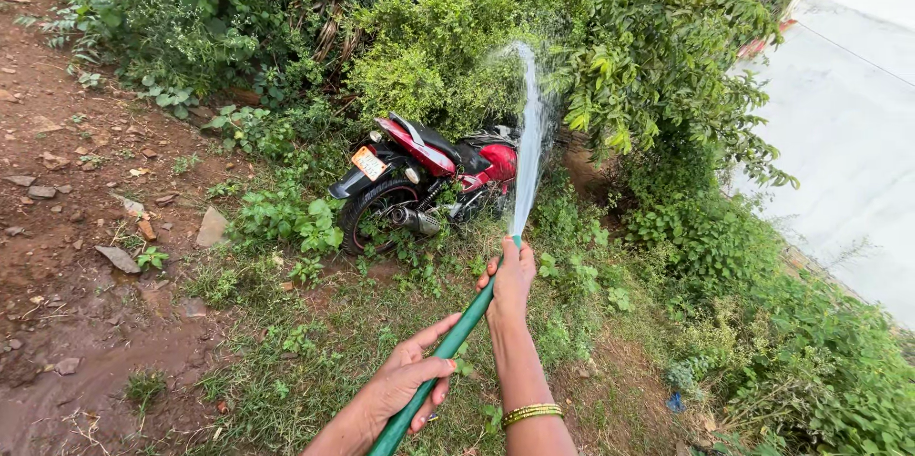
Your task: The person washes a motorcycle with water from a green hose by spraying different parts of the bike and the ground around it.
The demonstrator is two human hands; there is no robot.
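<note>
Both hands are wrapped round a green hose (pixel 448 351), the right hand (pixel 512 280) up at the nozzle end with the thumb pressed over the opening and the left hand (pixel 410 380) curled round it lower down. The water jet (pixel 529 132) arcs up over a red motorbike (pixel 429 175) parked in the bushes (pixel 448 46), weeds (pixel 286 218) crowding its rear wheel. There's an orange number plate (pixel 369 162) at the back, muddy dirt (pixel 76 227) with stones on the left and a pale wall (pixel 848 122) on the right.

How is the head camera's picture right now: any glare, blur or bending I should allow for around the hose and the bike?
Head view: soft, even daylight with no hard shadows; the pale wall at right is washed out. The hose, both hands and the bike are sharp, while the water jet smears into mist at its top. Wide-angle lens bends the frame edges slightly.
</note>
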